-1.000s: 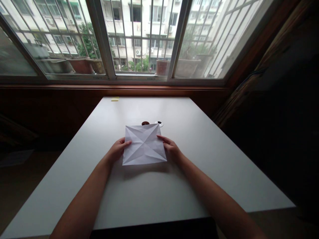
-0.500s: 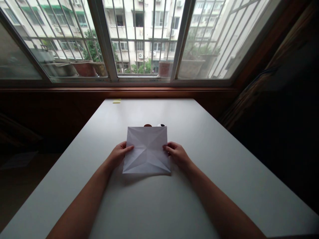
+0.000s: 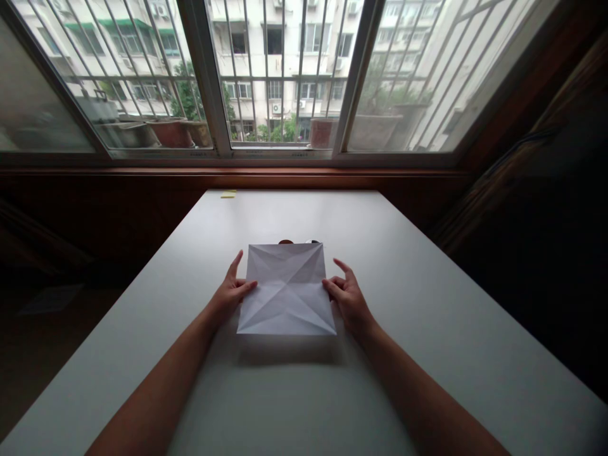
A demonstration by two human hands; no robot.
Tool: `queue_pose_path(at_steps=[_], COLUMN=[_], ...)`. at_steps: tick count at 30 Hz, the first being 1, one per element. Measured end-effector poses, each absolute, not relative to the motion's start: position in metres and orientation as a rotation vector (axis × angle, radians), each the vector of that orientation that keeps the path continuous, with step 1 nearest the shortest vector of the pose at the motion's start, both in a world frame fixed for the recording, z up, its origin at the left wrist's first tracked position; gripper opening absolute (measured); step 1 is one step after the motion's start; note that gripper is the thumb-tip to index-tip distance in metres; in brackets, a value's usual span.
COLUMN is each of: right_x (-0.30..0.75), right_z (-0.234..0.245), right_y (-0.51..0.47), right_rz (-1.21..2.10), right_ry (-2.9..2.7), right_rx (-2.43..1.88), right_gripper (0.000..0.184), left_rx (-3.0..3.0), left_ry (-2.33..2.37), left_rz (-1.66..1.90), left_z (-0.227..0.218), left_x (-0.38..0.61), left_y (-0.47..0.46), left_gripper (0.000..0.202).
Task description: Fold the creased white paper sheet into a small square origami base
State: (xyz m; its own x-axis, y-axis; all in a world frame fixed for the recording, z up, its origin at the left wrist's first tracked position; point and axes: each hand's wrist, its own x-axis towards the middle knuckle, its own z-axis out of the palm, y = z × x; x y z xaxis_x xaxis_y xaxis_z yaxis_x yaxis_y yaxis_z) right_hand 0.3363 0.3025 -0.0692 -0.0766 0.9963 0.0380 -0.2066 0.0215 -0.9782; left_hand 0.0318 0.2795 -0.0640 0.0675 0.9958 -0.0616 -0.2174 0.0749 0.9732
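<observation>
A square sheet of white paper (image 3: 286, 290) with crossing fold creases is held just above the white table (image 3: 427, 329), and its shadow falls on the tabletop below it. My left hand (image 3: 232, 292) pinches the sheet's left edge with thumb and fingers, index finger raised. On the opposite side, my right hand (image 3: 349, 296) pinches the right edge the same way, one finger lifted. Both forearms reach in from the bottom of the view.
A small brown round thing (image 3: 285, 242) and a small white-and-black one (image 3: 312, 241) peek out behind the paper's far edge. A yellow note (image 3: 228, 194) lies at the table's far edge. Barred windows (image 3: 285, 69) and a wooden sill stand beyond; dark surroundings flank both sides.
The paper has turned squarer to me and come slightly nearer. Both hands shifted their grip on its side edges and now each has a finger raised. The camera tipped a little.
</observation>
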Motion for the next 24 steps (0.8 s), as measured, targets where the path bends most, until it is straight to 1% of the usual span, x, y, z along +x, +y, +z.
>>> queue_pose_path(at_steps=[2,4,7,9,12,15,19,24], right_x=[0.336,0.335,0.334,0.336,0.342,0.348,0.349,0.345], right_z=[-0.066,-0.065,-0.066,-0.070,-0.076,-0.079,-0.074,-0.068], right_y=[0.301,0.299,0.298,0.299,0.303,0.308,0.311,0.307], right_rz=[1.326,1.325,1.344,1.355,1.276,1.217,1.311,1.457], right_ry=[-1.123,-1.143,-1.174,-1.197,-1.304,-1.426,-1.477,-1.532], right_rx=[-0.986,-0.978,-0.971,-0.998,-1.058,-1.023,-0.949,-0.876], right_gripper=[0.075,0.071,0.053,0.043,0.034,0.032,0.034,0.033], left_rx=[1.038,1.048,1.054,1.043,1.001,0.964,0.988,1.090], left_ry=[1.040,1.054,1.088,1.098,1.086,1.074,1.067,1.082], left_rz=[1.196,1.170,1.157,1.167,1.174,1.173,1.134,1.100], left_z=[-0.062,-0.063,-0.065,-0.067,-0.067,-0.066,-0.065,-0.068], left_x=[0.033,0.033,0.033,0.032,0.032,0.032,0.031,0.029], left_y=[0.279,0.280,0.281,0.281,0.281,0.280,0.280,0.282], left_gripper=[0.101,0.086,0.061,0.052,0.046,0.039,0.033,0.032])
